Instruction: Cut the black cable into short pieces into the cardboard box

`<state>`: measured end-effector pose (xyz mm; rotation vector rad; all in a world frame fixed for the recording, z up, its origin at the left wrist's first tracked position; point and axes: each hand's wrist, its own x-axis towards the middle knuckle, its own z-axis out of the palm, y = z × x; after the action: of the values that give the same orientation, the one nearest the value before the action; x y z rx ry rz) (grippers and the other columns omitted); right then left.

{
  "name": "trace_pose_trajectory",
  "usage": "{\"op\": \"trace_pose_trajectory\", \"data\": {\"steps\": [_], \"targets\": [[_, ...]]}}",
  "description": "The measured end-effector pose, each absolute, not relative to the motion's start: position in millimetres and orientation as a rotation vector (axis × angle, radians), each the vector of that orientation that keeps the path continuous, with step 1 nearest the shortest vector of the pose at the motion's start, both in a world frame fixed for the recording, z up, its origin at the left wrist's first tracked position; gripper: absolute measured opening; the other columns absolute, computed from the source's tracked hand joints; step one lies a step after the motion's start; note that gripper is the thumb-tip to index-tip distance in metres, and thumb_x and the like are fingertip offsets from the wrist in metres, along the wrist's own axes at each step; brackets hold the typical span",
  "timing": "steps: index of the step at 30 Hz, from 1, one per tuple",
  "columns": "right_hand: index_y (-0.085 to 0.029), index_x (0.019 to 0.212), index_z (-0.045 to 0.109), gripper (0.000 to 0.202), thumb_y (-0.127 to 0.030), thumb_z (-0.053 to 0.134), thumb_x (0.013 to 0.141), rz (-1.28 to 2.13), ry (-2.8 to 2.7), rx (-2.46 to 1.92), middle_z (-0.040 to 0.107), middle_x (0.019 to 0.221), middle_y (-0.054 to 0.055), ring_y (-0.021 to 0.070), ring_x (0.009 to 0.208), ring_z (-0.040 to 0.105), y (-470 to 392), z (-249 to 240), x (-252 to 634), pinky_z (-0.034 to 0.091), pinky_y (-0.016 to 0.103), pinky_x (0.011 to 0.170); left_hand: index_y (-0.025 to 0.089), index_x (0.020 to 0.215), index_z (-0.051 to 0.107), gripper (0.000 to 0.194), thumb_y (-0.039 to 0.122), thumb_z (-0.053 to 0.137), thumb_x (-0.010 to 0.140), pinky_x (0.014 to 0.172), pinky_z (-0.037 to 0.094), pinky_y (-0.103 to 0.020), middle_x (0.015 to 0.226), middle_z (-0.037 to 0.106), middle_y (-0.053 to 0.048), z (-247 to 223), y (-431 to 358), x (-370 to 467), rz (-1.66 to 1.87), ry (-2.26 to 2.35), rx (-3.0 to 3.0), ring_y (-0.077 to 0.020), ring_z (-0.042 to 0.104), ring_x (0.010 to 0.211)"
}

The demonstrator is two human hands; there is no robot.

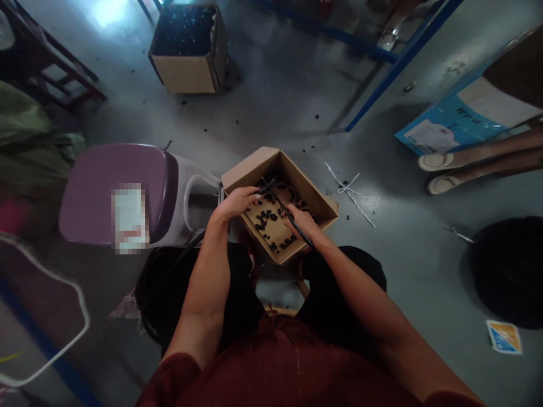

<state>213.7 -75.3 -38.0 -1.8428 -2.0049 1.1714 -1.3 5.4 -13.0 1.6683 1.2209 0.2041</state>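
My left hand (241, 200) reaches over the left wall of an open cardboard box (307, 186). Its fingers are closed on a small black piece (267, 186). Over the middle of the box, my right hand (302, 220) grips a long, thin black rod-like thing (300, 230). The rod's far end slants up toward the black piece; whether they touch I cannot tell. Many small black pieces (268, 216) lie scattered on the box floor. The box stands between my knees.
A purple-topped stool (114, 169) stands left of the box, with a blurred-out item on it. Another carton (186, 73) holds dark material. Black coils (509, 271) lie at right, near white ties (350, 189). A person's feet (439, 169) are beside a blue box (449, 127).
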Motion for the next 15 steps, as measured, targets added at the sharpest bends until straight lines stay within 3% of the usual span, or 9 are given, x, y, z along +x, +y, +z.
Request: {"op": "trace_pose_trajectory", "data": {"steps": [6, 15], "targets": [[-0.021, 0.097, 0.053, 0.021, -0.025, 0.043, 0.079, 1.148, -2.110, -1.859, 0.064, 0.086, 0.005, 0.0200, 0.077, 0.059, -76, -45, 214, 0.038, 0.025, 0.067, 0.012, 0.099, 0.064, 0.030, 0.027, 0.044, 0.082, 0.067, 0.043, -0.022, 0.081, 0.066, -0.005, -20, 7, -4, 0.144, 1.233, 1.788, -0.0129, 0.057, 0.073], [-0.020, 0.099, 0.053, 0.022, -0.026, 0.045, 0.080, 1.114, -2.214, -1.887, 0.066, 0.086, 0.006, 0.0202, 0.078, 0.060, -77, -48, 213, 0.037, 0.024, 0.065, 0.011, 0.092, 0.066, 0.027, 0.022, 0.043, 0.082, 0.064, 0.044, -0.022, 0.077, 0.066, -0.005, -24, 8, -5, 0.041, 1.258, 1.875, -0.0133, 0.058, 0.070]]}}
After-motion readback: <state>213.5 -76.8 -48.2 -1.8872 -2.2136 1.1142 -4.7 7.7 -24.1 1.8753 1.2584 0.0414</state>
